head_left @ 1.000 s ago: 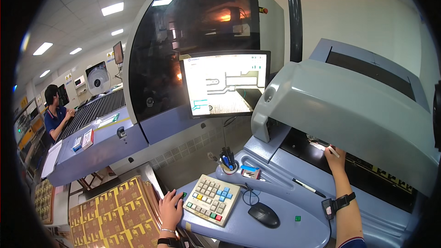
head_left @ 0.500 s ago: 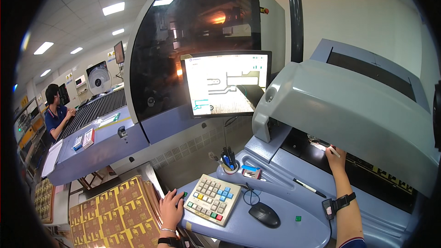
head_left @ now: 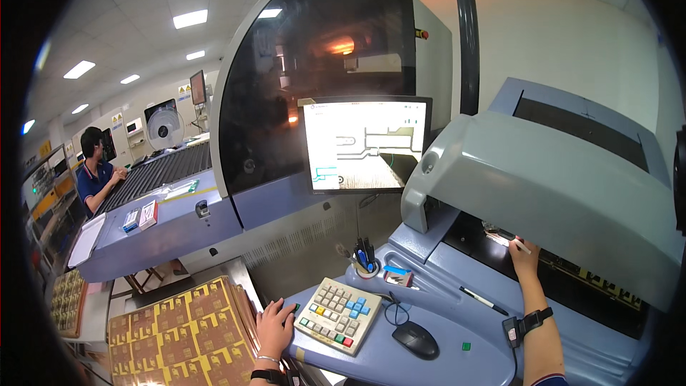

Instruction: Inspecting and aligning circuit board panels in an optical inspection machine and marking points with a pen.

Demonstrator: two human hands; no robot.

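My right hand (head_left: pixel 524 256) reaches under the grey hood (head_left: pixel 543 171) of the machine, fingers closed round a slim white pen-like tool (head_left: pixel 522 246). Its far end meets a small lit patch of the board area (head_left: pixel 493 232); the details there are too small to make out. My left hand (head_left: pixel 275 330) rests on the left edge of the blue console (head_left: pixel 457 314), fingers spread, fingertips by a small green button (head_left: pixel 296 307). Just right of it sits a beige keypad (head_left: pixel 338 314). A monitor (head_left: pixel 364 144) shows an enlarged picture of dark-outlined tracks.
A black mouse (head_left: pixel 415 340), a marker (head_left: pixel 484 301) and a cup of pens (head_left: pixel 365 261) lie on the console. Stacked copper-coloured circuit panels (head_left: pixel 179 336) stand at lower left. Farther left, a person (head_left: pixel 100 171) sits by a roller conveyor (head_left: pixel 161 174).
The whole view has shifted a little right and down. Both hands keep about the same places relative to the console and hood.
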